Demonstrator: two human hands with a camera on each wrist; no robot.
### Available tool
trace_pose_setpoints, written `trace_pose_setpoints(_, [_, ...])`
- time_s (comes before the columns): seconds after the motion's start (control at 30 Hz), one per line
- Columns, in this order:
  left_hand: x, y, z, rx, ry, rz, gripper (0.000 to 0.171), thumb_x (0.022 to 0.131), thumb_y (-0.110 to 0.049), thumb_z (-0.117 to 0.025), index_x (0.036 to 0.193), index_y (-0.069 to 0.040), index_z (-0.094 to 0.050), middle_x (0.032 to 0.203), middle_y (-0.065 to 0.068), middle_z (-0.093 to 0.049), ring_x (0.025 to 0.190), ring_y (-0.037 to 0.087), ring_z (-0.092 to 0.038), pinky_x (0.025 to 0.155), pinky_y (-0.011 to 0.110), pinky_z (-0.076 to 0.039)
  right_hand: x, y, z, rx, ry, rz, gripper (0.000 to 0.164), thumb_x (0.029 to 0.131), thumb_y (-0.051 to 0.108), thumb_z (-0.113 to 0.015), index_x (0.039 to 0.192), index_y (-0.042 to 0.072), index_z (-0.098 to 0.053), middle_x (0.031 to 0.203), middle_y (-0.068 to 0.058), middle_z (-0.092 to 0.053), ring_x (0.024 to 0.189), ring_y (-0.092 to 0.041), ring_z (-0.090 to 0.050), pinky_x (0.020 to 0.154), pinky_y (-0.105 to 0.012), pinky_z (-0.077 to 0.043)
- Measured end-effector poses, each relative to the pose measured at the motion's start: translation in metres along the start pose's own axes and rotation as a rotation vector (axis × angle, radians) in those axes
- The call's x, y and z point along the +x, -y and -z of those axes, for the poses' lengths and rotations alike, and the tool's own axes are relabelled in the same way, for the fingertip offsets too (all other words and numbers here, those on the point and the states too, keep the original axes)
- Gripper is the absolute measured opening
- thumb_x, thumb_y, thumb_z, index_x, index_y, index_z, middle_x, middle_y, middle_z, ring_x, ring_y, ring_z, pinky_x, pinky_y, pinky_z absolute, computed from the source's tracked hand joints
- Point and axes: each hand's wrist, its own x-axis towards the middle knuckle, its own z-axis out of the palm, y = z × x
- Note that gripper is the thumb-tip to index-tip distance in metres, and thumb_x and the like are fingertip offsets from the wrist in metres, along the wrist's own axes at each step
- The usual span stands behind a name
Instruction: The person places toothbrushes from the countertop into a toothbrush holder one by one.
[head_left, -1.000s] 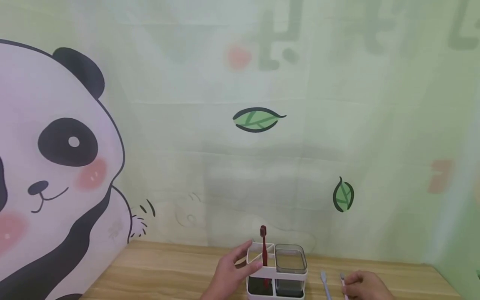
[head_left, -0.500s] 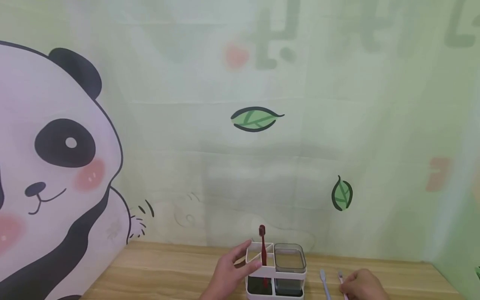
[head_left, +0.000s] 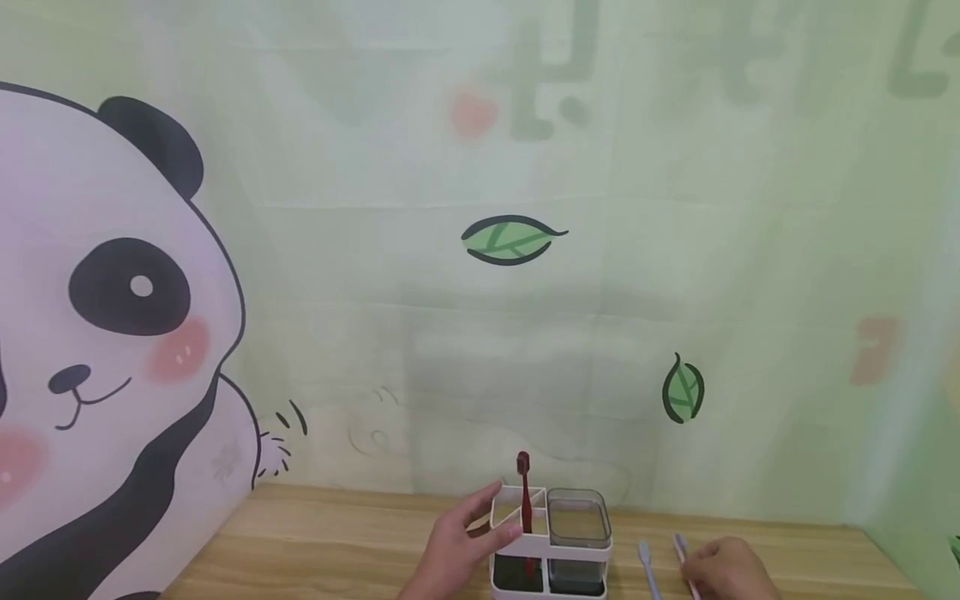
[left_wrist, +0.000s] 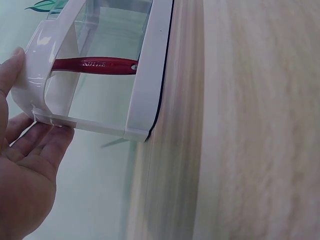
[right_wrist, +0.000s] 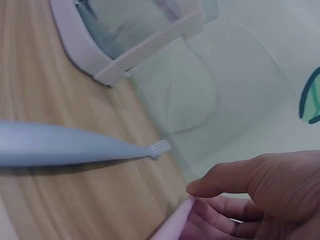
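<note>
My left hand (head_left: 461,537) grips the upper part of a white toothbrush holder (head_left: 567,551), thumb on one side and fingers on the other. A red toothbrush (head_left: 527,504) stands upright in one of its compartments; its handle shows through the open side in the left wrist view. The holder's right half carries a clear cup (head_left: 579,542). Between thumb and fingers, my right hand (head_left: 731,571) pinches a pink toothbrush (right_wrist: 174,224), its head (head_left: 680,543) pointing away from me. A blue toothbrush (right_wrist: 75,146) lies on the table between the holder and my right hand.
The wood-grain table (head_left: 330,542) runs back to a pale green cloth backdrop (head_left: 322,250) printed with leaves and a large panda (head_left: 112,333) on the left. The holder stands near the backdrop.
The pink toothbrush has shifted slightly, with more of its head and neck showing beyond my right fingers. My left hand and the holder stay in place.
</note>
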Motion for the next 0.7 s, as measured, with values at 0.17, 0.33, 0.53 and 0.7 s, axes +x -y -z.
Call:
trace_pose_setpoints(0.17, [-0.002, 0.0, 0.0, -0.013, -0.008, -0.002, 0.071, 0.096, -0.026, -0.083, 0.151, 0.005, -0.053, 0.149, 0.028, -0.056, 0.139, 0.049, -0.052, 0.108, 0.054, -0.052, -0.003, 0.01, 0.005, 0.087, -0.006, 0.023, 0.013, 0.097, 0.002, -0.068, 0.099, -0.011, -0.07, 0.084, -0.011, -0.067, 0.074, -0.024, -0.063, 0.065, -0.034, -0.059])
trace_pose_setpoints(0.33, [-0.003, 0.0, 0.0, -0.021, -0.007, 0.001, 0.071, 0.096, -0.026, -0.083, 0.151, 0.006, -0.053, 0.149, 0.028, -0.057, 0.139, 0.049, -0.051, 0.108, 0.056, -0.052, -0.01, 0.021, 0.01, 0.063, -0.041, 0.114, 0.017, 0.097, 0.004, -0.07, 0.104, -0.012, -0.069, 0.088, -0.012, -0.071, 0.077, -0.024, -0.066, 0.068, -0.038, -0.062])
trace_pose_setpoints(0.53, [-0.002, 0.0, -0.001, -0.015, -0.003, 0.004, 0.071, 0.096, -0.027, -0.083, 0.151, 0.005, -0.053, 0.149, 0.027, -0.057, 0.139, 0.049, -0.052, 0.108, 0.056, -0.052, -0.019, 0.036, 0.017, 0.086, -0.047, 0.194, 0.017, 0.098, 0.005, -0.07, 0.104, -0.011, -0.069, 0.091, -0.013, -0.073, 0.084, -0.031, -0.072, 0.074, -0.046, -0.067])
trace_pose_setpoints(0.7, [-0.002, 0.0, -0.001, -0.002, -0.006, 0.002, 0.071, 0.096, -0.027, -0.083, 0.152, 0.005, -0.053, 0.15, 0.027, -0.056, 0.138, 0.048, -0.052, 0.108, 0.055, -0.053, -0.026, 0.05, 0.022, 0.095, -0.06, 0.247, 0.018, 0.099, 0.004, -0.071, 0.107, -0.011, -0.069, 0.093, -0.01, -0.074, 0.084, -0.03, -0.074, 0.075, -0.045, -0.067])
